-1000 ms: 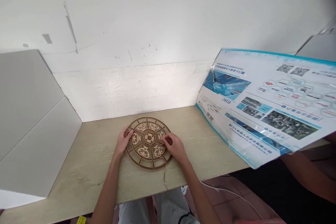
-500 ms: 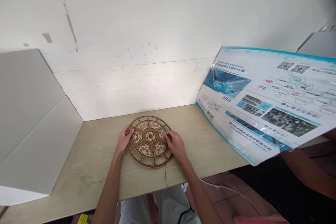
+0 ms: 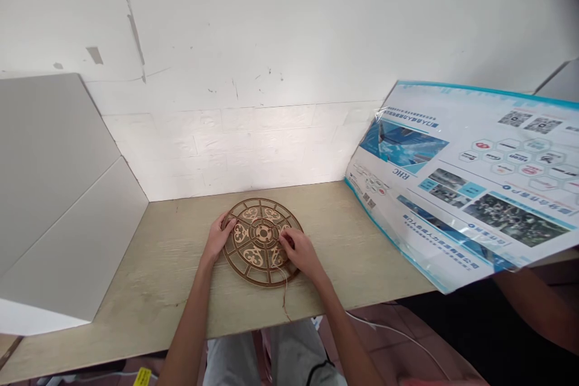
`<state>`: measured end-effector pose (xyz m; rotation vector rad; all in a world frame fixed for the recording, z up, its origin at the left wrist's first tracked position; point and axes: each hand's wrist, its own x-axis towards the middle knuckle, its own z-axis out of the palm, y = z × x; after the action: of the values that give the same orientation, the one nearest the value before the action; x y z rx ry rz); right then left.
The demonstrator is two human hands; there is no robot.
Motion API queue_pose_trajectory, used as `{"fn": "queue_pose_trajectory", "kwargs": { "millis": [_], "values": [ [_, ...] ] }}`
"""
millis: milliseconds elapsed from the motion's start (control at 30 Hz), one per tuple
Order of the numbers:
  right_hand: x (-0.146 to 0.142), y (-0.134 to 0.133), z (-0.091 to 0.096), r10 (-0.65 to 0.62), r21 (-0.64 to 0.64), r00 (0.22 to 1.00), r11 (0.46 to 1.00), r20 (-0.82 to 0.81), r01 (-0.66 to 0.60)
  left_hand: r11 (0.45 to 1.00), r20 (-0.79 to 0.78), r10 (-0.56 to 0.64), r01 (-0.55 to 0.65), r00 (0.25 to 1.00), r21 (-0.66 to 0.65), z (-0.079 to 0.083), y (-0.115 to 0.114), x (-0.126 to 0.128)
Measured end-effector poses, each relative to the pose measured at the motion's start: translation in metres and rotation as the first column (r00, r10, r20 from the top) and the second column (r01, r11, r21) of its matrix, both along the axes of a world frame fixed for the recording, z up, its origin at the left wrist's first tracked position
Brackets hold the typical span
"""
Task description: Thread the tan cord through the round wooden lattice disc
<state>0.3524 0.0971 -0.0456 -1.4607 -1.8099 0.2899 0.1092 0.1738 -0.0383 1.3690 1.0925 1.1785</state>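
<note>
A round wooden openwork disc (image 3: 253, 276) with scroll-shaped cutouts rests on the table near its front edge. My left hand (image 3: 219, 237) grips the disc's left rim, thumb on top. Over the right half of the disc, my right hand (image 3: 298, 248) is closed, thumb and index finger pinched together close to the hub. What the pinch holds, if anything, is too small to make out. A thin pale cord (image 3: 284, 289) runs from the lower right of the disc down to the table's front edge.
A pale wooden table (image 3: 167, 265) stands against a white wall (image 3: 244, 151). Grey-white panels (image 3: 58, 205) rise at the left. A printed poster board (image 3: 452, 193) leans at the right, with another person's arm (image 3: 538, 307) below it. A white cable (image 3: 402, 335) lies over the floor.
The whole view has shifted slightly, so everything sits a little further right. My right fingers have moved a little inward toward the hub; my left hand stays on the rim.
</note>
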Motion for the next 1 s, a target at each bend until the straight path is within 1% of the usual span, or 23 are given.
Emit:
{"fn": "queue_pose_trajectory", "kwargs": {
  "millis": [167,433,567,700,833,1000],
  "values": [
    [-0.0021,0.0012,0.0011,-0.015,-0.009,0.995,1.0,0.102,0.016,1.0,0.009,-0.016,0.016,1.0,0.014,-0.0015,-0.0001,-0.0004],
    [-0.0099,-0.0001,0.0042,-0.015,0.023,0.983,1.0,0.181,0.011,1.0,0.033,-0.007,0.007,0.999,0.006,-0.0023,-0.0009,-0.0007],
    [-0.0092,-0.0007,0.0021,-0.006,-0.009,0.984,1.0,0.176,0.007,1.0,0.018,0.01,-0.01,1.0,0.014,-0.0054,0.0006,-0.0014],
    [-0.0072,-0.0006,0.0,0.009,-0.015,0.988,1.0,0.157,-0.007,1.0,0.025,-0.01,0.01,1.0,0.015,-0.007,0.0013,-0.0023],
    [-0.0074,0.0004,-0.0002,0.006,-0.011,0.989,1.0,0.148,-0.005,1.0,0.016,-0.02,0.02,1.0,0.021,-0.0045,-0.0003,-0.0017],
    [-0.0067,0.0037,-0.0009,0.023,-0.056,0.993,0.998,0.118,-0.016,0.999,0.005,-0.027,0.027,1.0,0.023,-0.001,-0.0022,-0.0002]
  ]
}}
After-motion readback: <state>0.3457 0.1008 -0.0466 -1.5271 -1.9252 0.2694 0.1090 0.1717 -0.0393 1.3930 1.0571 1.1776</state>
